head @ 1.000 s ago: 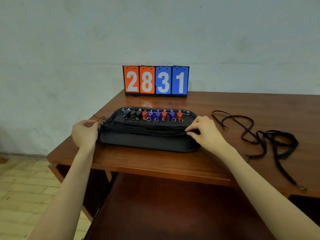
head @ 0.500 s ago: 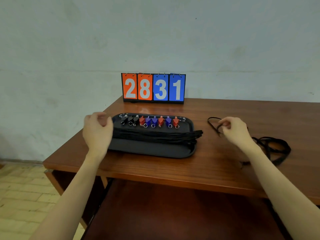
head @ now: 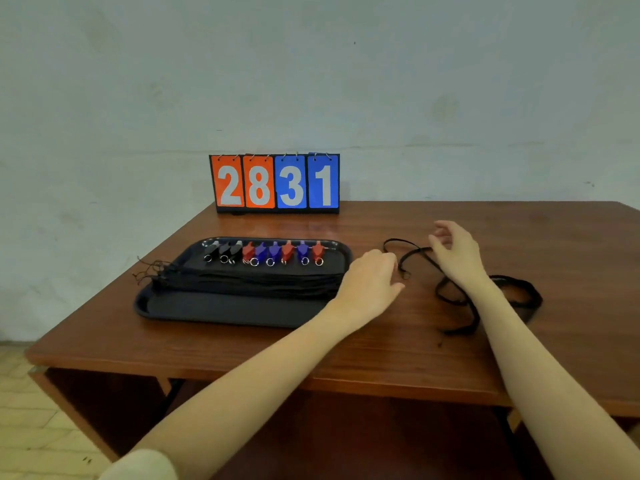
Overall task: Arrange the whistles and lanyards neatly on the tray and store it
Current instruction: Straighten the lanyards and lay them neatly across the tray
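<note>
Black tray [head: 221, 311], centre-left of frame, on wooden table [head: 346, 355]: nine whistles [head: 268, 252] in a row along its far edge (three black, then red and blue), bundled black lanyards [head: 249, 280] laid lengthwise across the middle. Loose black lanyard [head: 460, 296] on the table, right of the tray. Left hand [head: 372, 282] at the tray's right end, fingers curled at the loose strap's loop; grasp cannot be told. Right hand [head: 457, 252] above the strap, fingers loosely curled; contact unclear. Flip scoreboard [head: 275, 183], upper centre, reads 2831.
</note>
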